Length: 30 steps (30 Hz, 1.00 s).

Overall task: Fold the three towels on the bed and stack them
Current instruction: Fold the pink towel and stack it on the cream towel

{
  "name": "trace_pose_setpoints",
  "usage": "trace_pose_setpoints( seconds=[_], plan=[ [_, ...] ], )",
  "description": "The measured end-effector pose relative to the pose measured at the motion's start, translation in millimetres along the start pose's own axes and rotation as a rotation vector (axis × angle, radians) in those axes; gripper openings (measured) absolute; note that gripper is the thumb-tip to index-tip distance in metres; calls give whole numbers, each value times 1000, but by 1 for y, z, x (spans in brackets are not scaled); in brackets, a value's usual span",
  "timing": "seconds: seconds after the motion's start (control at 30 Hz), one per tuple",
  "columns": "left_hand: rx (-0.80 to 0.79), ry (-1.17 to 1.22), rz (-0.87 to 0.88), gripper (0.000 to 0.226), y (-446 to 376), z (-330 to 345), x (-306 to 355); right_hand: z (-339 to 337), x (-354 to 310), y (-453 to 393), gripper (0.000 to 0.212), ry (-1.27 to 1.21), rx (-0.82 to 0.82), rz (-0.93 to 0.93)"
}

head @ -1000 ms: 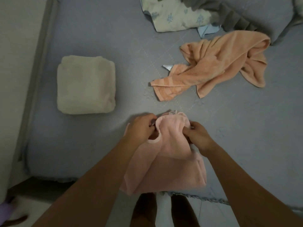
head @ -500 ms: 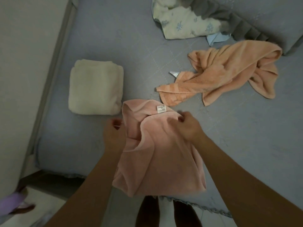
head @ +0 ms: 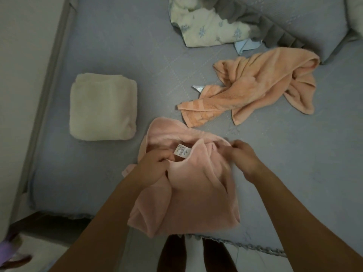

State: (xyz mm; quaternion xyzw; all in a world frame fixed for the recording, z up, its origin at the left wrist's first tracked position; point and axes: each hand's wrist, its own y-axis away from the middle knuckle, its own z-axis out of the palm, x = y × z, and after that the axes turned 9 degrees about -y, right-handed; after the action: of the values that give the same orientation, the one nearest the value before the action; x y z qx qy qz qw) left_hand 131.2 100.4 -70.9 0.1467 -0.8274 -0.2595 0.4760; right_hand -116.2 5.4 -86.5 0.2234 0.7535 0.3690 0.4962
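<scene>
A pink towel lies bunched at the near edge of the grey-blue bed, its white label facing up. My left hand grips the towel's left side just below the label. My right hand pinches the towel's upper right edge. A cream towel sits folded into a square to the left. An orange towel lies crumpled and unfolded at the right, beyond the pink one.
A floral cream cloth and a grey ruffled pillow lie at the head of the bed. A wall runs along the left side. The bed's near edge and my legs show at the bottom.
The pink towel has been spread out from a tight bunch, with its upper part pushed further onto the bed and the label turned up. Both hands have moved apart along its edge.
</scene>
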Motion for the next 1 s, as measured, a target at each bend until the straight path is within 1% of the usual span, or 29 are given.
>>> trace_pose_setpoints(
  seconds=[0.03,0.07,0.1,0.17,0.2,0.27,0.3,0.33,0.4,0.43,0.47,0.5,0.53,0.57,0.63,0.7,0.77,0.83,0.87,0.9,0.93,0.97,1.0],
  plan=[
    [-40,41,24,20,1,-2,7,-2,-12,-1,23,-71,14,-76],
    [-79,53,49,24,2,-3,14,-3,-22,-1,17,-119,25,-181],
    [-118,43,70,30,1,-3,22,-5,-30,-2,9,-129,55,-298],
    [-190,41,78,39,-3,-1,35,-13,-40,-6,9,-77,171,-489],
    [-225,45,76,39,-7,1,40,-19,-40,-11,10,11,253,-527],
    [-259,15,77,36,-15,8,47,-29,-35,-18,20,311,416,-496],
    [-255,-21,76,32,-19,12,49,-31,-31,-17,23,355,425,-483],
    [-229,-86,78,28,-23,16,50,-29,-25,-13,24,286,357,-493],
    [-119,-281,116,24,-29,24,49,-15,-10,8,26,91,98,-498],
    [-73,-338,115,25,-30,27,46,-5,0,18,28,53,-45,-482],
    [-34,-367,90,26,-31,28,41,4,11,25,31,64,-148,-451],
    [21,-390,57,28,-32,28,36,10,24,28,36,84,-193,-415],
    [99,-414,26,29,-32,26,28,13,35,27,42,159,-165,-391],
    [179,-444,1,30,-34,21,19,14,45,22,47,286,-98,-402],
    [281,-542,-50,33,-38,9,-1,8,58,12,47,541,27,-463],
    [301,-646,-111,40,-46,-4,-16,-1,58,1,40,656,88,-474],
    [282,-672,-119,40,-55,-14,-23,-9,50,-7,23,684,108,-462],
    [242,-657,-112,36,-66,-21,-23,-15,35,-7,12,652,71,-464],
    [231,-635,-123,32,-69,-23,-22,-18,27,-3,11,565,22,-455],
    [230,-600,-146,27,-71,-25,-20,-21,18,3,9,427,-36,-439],
    [257,-573,-175,26,-72,-25,-18,-24,10,10,8,279,-75,-437],
    [329,-559,-208,30,-70,-27,-16,-28,3,16,8,162,-68,-462],
    [438,-563,-238,34,-66,-29,-16,-33,-3,20,9,68,-32,-503]
  ],
)
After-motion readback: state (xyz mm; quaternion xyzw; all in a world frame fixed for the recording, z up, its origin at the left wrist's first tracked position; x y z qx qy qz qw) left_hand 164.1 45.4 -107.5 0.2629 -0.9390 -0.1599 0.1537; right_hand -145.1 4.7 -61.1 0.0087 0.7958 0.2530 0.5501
